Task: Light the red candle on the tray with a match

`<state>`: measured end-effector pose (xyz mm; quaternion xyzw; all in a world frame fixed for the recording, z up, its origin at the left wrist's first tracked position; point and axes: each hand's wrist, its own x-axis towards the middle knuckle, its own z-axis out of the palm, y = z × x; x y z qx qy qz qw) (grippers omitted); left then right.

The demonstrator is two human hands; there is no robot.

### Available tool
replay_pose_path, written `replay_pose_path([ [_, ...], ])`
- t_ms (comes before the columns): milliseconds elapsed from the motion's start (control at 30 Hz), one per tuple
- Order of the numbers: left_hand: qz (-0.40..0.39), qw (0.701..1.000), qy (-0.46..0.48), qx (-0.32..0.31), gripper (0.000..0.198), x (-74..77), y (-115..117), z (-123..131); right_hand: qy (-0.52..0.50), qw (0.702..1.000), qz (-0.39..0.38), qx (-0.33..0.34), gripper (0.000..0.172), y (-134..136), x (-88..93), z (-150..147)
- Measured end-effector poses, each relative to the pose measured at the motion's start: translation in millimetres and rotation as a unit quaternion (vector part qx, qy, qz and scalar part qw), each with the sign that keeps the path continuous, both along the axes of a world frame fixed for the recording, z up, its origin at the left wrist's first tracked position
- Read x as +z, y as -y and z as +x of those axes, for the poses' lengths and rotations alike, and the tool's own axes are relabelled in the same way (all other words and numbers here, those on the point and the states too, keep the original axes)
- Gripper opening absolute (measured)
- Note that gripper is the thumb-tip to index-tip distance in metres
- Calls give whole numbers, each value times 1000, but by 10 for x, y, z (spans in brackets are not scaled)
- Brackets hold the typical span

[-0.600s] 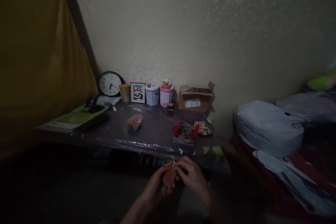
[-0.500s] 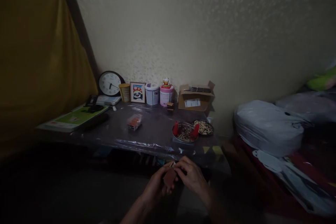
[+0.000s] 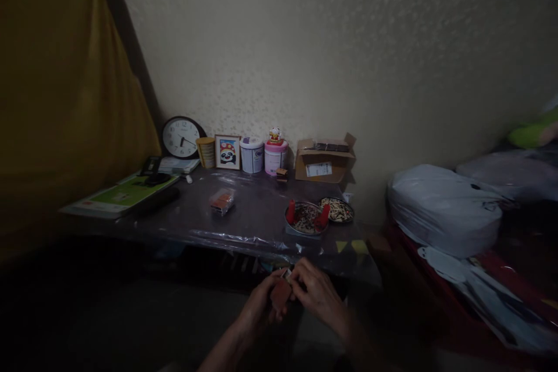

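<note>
My left hand [image 3: 260, 302] is wrapped round a small reddish-brown matchbox [image 3: 281, 294], held low in front of the table's near edge. A pale end shows at the top of the box. Against that end, the fingers of my right hand [image 3: 317, 292] are pinched; their tips are partly hidden and dim. On the table beyond lies a clear plastic pack of orange-brown boxes [image 3: 222, 201]. A round tin [image 3: 306, 219] with two red pieces standing at its sides holds small dark-tipped sticks. Behind it, a round lid [image 3: 336, 210] is full of pale matchsticks.
A dark table [image 3: 257, 209] under clear plastic stands against the wall. Along its back are a clock [image 3: 182, 138], a framed panda picture [image 3: 228, 152], two tubs [image 3: 251, 155] and an open cardboard box [image 3: 325, 163]. White bags [image 3: 442, 209] lie at right.
The view has shifted very slightly. Both hands stay at the matchbox, with the right fingers moving a little at its pale end. Nothing on the table has moved.
</note>
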<state>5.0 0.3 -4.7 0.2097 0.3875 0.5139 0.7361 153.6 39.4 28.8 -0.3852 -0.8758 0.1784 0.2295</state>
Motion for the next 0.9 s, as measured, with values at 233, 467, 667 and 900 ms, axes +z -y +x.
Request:
replay_pose_path([
  [233, 7, 1000, -13, 1, 50, 8, 14, -11, 3, 1000, -8, 21, 16, 2, 29, 19],
  [467, 24, 1000, -8, -7, 47, -44, 2, -7, -7, 999, -14, 33, 21, -10, -9, 17],
  [667, 36, 998, -44, -22, 46, -51, 17, 10, 0, 999, -23, 27, 16, 9, 19, 34],
  [900, 55, 995, -73, -37, 45, -129, -37, 31, -2, 999, -31, 37, 14, -18, -20, 59],
])
